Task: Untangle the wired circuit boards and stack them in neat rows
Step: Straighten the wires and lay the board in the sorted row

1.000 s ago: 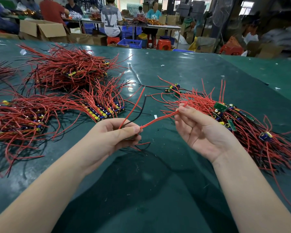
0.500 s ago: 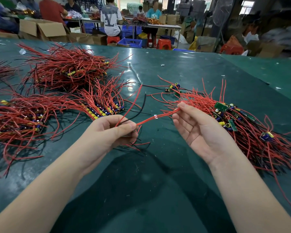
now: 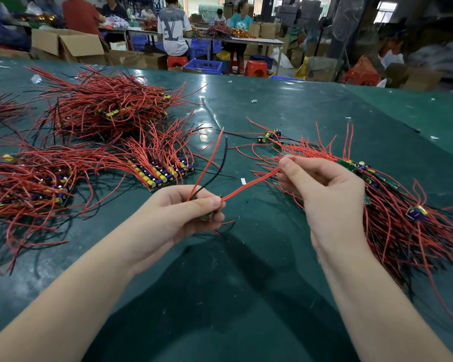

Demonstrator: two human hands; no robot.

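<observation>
Wired circuit board (image 3: 206, 217) mostly hidden in left hand (image 3: 183, 215), fingers curled round it | right hand (image 3: 322, 186) pinches its red wires (image 3: 249, 188) above desk (image 3: 246, 283) | step: untangling | next: likely free wires from tangled pile (image 3: 403, 226), add board to row (image 3: 165, 173)

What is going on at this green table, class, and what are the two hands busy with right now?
A person is sorting wired circuit boards. The left hand grips one small board, its red and black leads sticking up. The right hand pinches the red wires stretched between the hands, beside the tangled pile on the right. A neat row of boards already lies on the table to the left.
</observation>
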